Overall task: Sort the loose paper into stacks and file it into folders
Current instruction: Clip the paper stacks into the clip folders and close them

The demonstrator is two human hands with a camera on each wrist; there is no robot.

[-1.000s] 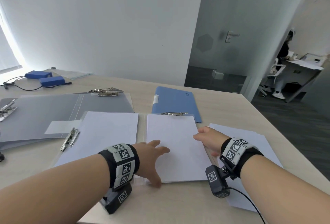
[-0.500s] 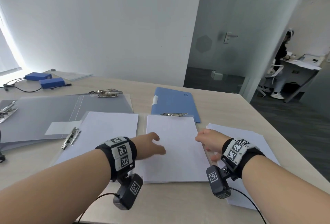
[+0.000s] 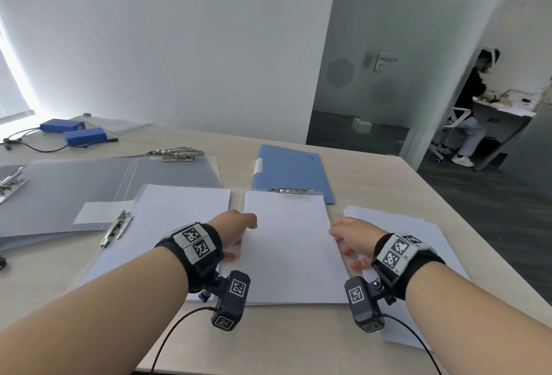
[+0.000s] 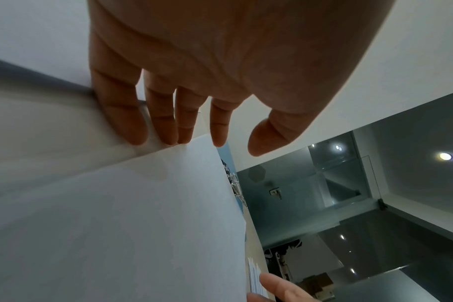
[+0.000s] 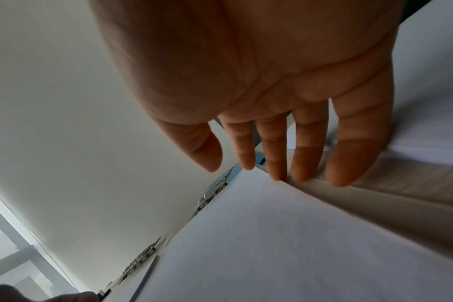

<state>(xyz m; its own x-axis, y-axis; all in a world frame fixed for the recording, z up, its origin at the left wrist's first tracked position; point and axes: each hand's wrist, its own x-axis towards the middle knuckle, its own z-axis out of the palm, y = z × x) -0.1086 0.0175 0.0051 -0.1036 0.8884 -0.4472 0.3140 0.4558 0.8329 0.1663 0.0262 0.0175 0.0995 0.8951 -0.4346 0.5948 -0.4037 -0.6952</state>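
Observation:
A white paper stack (image 3: 292,249) lies in the middle of the table, its top edge by a metal clip (image 3: 289,190) on a blue folder (image 3: 291,170). My left hand (image 3: 236,229) stands on edge against the stack's left side, fingers straight (image 4: 168,126). My right hand (image 3: 351,235) stands the same way against the right side, fingers straight (image 5: 274,155). The stack (image 4: 117,224) sits squared between both palms. A second white stack (image 3: 167,225) lies left on a clear folder, and loose sheets (image 3: 418,240) lie to the right.
An open grey folder (image 3: 89,189) with metal clips (image 3: 176,153) covers the left of the table. Two blue boxes (image 3: 74,132) with cables sit far left. The table edge runs close on the right. A person sits at a desk beyond the glass door (image 3: 373,75).
My left hand has lifted off the stack's lower left corner and moved up to its left edge, turning on edge. My right hand has stayed at the right edge.

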